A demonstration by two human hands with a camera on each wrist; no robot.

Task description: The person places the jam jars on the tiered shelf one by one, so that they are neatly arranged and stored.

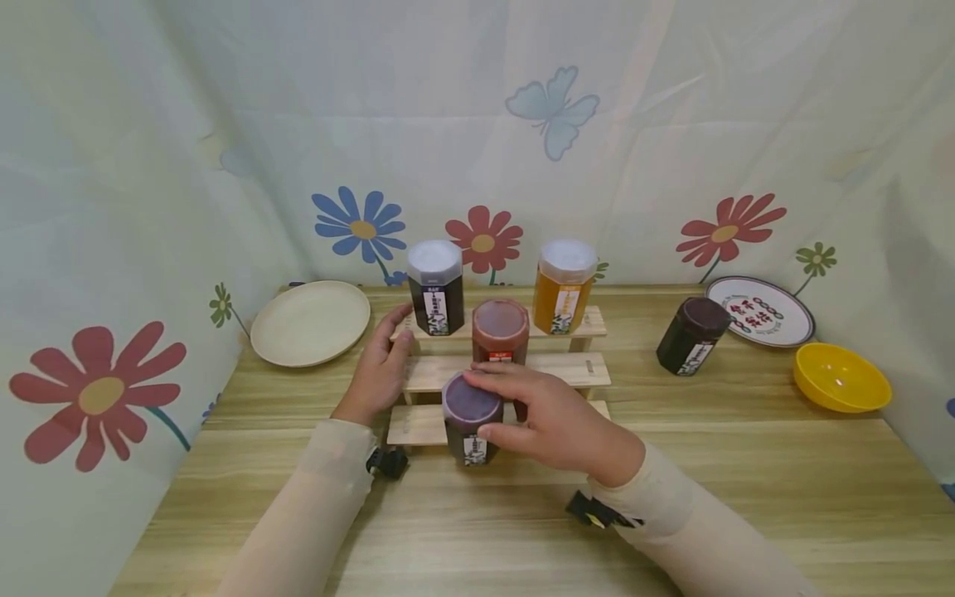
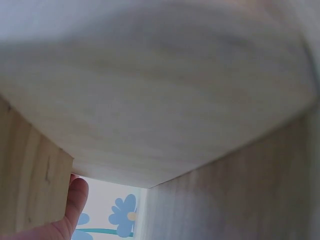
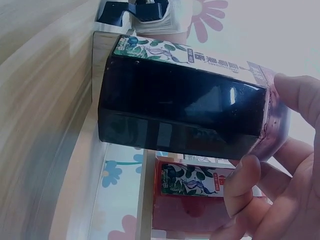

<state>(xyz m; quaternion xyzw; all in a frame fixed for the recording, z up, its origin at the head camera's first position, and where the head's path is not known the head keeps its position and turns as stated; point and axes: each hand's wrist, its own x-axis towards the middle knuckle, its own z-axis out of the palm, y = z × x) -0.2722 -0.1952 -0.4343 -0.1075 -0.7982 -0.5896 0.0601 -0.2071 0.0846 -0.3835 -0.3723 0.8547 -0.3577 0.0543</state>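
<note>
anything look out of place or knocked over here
Nothing is spilled or tipped. One oddity: a dark jar stands alone on the table, right of the stepped wooden rack that carries the other jars. The right hand grips the purple-lidded jar upright on the lowest step.

dark purple jar (image 1: 471, 417) | hexagonal, lidded, upright | lowest step of wooden stepped rack (image 1: 418, 424)

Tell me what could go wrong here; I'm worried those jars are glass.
The right hand grips the dark purple jar only by its lid end, so it might slip. The red jar stands just behind and could be knocked. The left hand rests on the wooden stepped rack, which may shift.
</note>
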